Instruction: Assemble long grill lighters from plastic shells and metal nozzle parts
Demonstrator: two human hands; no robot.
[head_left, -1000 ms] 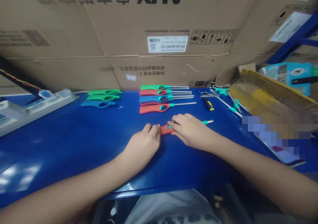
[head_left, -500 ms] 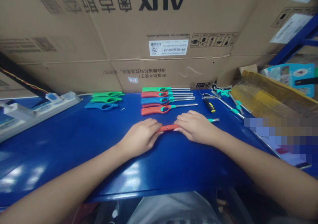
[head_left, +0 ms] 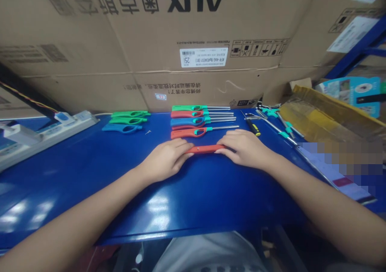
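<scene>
Surface: blue metal workbench [head_left: 193,199]; AUX cardboard boxes [head_left: 193,34] stacked behind it;
Held item: red lighter body [head_left: 206,149], lying flat, running side to side, mid-bench;
L hand [head_left: 164,160]: at left end of red lighter body; fingers curled, grasping that end;
R hand [head_left: 245,148]: at right end of red lighter body; fingers bent, grasping that end;
Beyond it: row of long-nozzle lighters [head_left: 188,121], red, blue, green, steel tubes pointing right;
Further left of it: 2 green + 1 blue lighter handles [head_left: 126,119];
Right of it: yellow-black screwdriver [head_left: 253,127], nr R hand; past that, steel shafts w/ teal fittings [head_left: 279,123];
Far left of it: white power strip [head_left: 51,131]
</scene>
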